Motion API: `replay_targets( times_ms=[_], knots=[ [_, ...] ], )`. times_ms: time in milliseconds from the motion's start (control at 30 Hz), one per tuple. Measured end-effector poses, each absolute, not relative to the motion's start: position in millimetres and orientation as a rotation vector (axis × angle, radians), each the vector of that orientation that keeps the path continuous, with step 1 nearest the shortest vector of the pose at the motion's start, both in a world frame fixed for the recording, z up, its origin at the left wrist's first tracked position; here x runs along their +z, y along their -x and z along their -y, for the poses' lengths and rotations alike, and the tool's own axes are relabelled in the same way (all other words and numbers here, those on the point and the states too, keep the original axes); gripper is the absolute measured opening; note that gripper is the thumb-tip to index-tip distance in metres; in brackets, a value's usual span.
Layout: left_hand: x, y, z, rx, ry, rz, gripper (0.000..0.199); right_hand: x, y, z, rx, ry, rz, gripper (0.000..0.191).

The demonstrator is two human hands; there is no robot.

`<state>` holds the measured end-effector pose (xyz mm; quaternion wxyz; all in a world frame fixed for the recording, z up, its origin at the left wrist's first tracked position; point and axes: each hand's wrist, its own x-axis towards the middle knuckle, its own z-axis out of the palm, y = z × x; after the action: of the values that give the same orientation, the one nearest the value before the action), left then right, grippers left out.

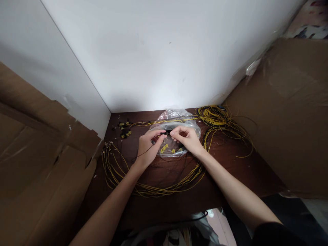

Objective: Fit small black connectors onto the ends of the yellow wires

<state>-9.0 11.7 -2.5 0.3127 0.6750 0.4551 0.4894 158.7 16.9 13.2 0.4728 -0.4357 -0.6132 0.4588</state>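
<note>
1. Dark wood worktop (pixel 230 171) sits in a white-walled corner, cardboard (pixel 287 112) at both sides.
2. Yellow cables (pixel 217 119) loop around a plastic bag (pixel 176 118).
3. Left hand (pixel 148 145) and right hand (pixel 187 138) pinch a small black part (pixel 168 131) above the bag.

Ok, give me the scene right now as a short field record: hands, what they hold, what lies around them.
left hand: left hand, fingers pinched on a small black part
right hand: right hand, fingertips meeting the same part
under hands: clear plastic bag with small yellow pieces inside
cables: yellow cables looped on the dark wooden table, another bundle at the far right
far left: small black and yellow connectors
sides: cardboard sheets
grip detail: too small to tell
</note>
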Motion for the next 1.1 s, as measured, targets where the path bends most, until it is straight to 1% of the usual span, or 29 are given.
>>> replay_targets(
  times_ms=[300,533,700,933,1100],
  knots=[
    [0.0,7.4,-8.3,1.232,-1.890,-1.202,0.019,8.5,-157.9,-16.2,1.145,1.023,1.571,0.025],
    [4.1,7.2,-8.1,1.266,-1.876,-1.177,0.019,10.3,-154.1,-13.3,1.142,1.025,1.642,0.029],
    [3.3,7.2,-9.0,1.222,-1.838,-1.161,0.021,8.9,-155.4,-15.7,1.071,1.004,1.522,0.021],
    [8.1,5.9,-8.0,1.065,-2.052,-1.149,0.023,7.8,-156.8,-16.4,1.042,0.973,1.545,0.016],
    [7.5,6.4,-9.1,1.035,-2.100,-1.103,0.025,6.3,-157.5,-16.9,1.042,0.996,1.551,0.017]
  ],
)
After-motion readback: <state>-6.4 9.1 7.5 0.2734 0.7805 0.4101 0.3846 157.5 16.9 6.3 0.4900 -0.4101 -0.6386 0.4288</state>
